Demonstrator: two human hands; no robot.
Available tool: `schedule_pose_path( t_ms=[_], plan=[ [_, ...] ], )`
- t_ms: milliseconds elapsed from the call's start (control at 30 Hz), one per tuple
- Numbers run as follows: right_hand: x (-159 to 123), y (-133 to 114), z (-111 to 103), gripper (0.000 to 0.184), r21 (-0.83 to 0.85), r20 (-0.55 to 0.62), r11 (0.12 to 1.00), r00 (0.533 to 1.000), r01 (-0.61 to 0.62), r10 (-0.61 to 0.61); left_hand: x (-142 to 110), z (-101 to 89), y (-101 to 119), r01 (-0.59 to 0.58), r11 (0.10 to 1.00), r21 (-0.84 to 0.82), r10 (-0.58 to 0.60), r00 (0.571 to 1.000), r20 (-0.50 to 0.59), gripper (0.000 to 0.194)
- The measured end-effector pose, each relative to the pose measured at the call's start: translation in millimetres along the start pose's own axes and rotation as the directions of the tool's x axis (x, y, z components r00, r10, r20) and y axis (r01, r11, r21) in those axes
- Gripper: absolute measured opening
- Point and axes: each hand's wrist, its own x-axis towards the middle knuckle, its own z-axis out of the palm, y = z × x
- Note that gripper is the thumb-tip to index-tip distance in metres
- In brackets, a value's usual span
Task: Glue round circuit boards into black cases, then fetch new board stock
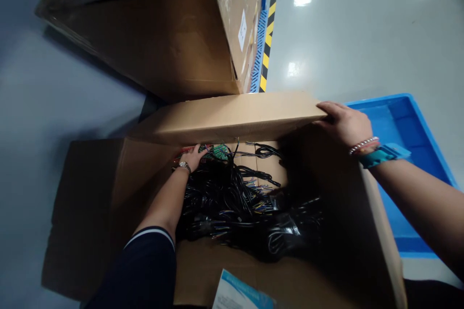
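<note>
Deep inside an open cardboard box (224, 116), my left hand (193, 157) reaches down to the far left corner. Its fingers are bent beside a green circuit board (220, 151) and some red pieces; what they close on is hidden. My right hand (346, 123) grips the box's upper right corner, thumb and fingers on either side of the cardboard edge. Bundles of black cables (232, 193) with bare coloured wire ends cover much of the box floor. Some bundles are wrapped in clear plastic (286, 229).
A larger taped carton (155, 43) stands beyond the box. Along its right side run a blue slatted pallet (258, 53) and yellow-black floor tape (270, 34). A blue plastic tray (402, 116) lies to the right. A white-and-blue paper (239, 294) shows at the near edge.
</note>
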Motion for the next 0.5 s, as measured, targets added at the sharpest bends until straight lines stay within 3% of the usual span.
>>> schedule_pose_path(
  t_ms=[133,267,433,500],
  plan=[
    [-0.8,6.9,4.7,0.043,-0.013,0.032,1.000,0.999,-0.003,0.003,-5.3,-9.2,0.2,0.000,1.000,-0.009,0.000,1.000,0.011,0.054],
    [-3.0,4.6,-1.6,0.043,-0.006,0.072,1.000,0.997,-0.003,0.003,-34.1,-36.2,-5.0,0.002,0.999,-0.033,-0.004,0.998,-0.064,0.051],
    [-6.2,-2.1,-12.2,0.039,0.004,0.097,1.000,0.995,0.002,-0.002,-92.0,-73.5,-6.3,0.063,0.995,-0.082,-0.082,0.964,-0.253,0.040],
    [-5.9,1.0,-10.3,0.038,0.013,0.072,1.000,0.997,0.020,-0.021,-118.3,-88.5,-2.3,0.066,0.981,-0.181,-0.136,0.902,-0.409,0.038]
  ],
)
